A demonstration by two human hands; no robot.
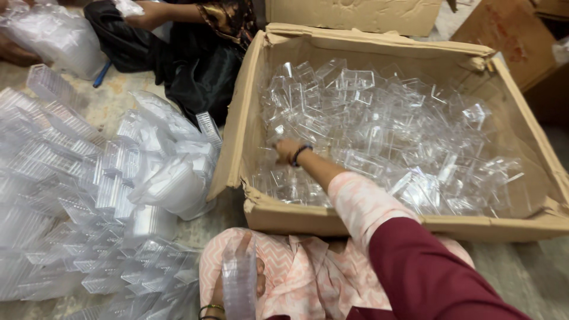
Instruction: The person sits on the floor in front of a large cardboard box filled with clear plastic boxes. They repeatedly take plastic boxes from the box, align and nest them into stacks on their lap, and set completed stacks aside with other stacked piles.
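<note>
My right hand (287,149) reaches into a big cardboard box (367,224) full of loose clear plastic containers (385,136). Its fingers are down among the pieces at the box's left side, and whether they grip one is hidden. A dark band sits on that wrist. My left hand (220,288) rests on my lap at the bottom and holds an upright stack of clear nested containers (239,281). My sleeves are pink patterned and maroon.
Rows of stacked clear containers (71,189) and filled plastic bags (172,178) cover the floor on the left. Another person (195,35) in dark clothes sits at the top left, holding a clear piece. More cardboard boxes (355,15) stand behind.
</note>
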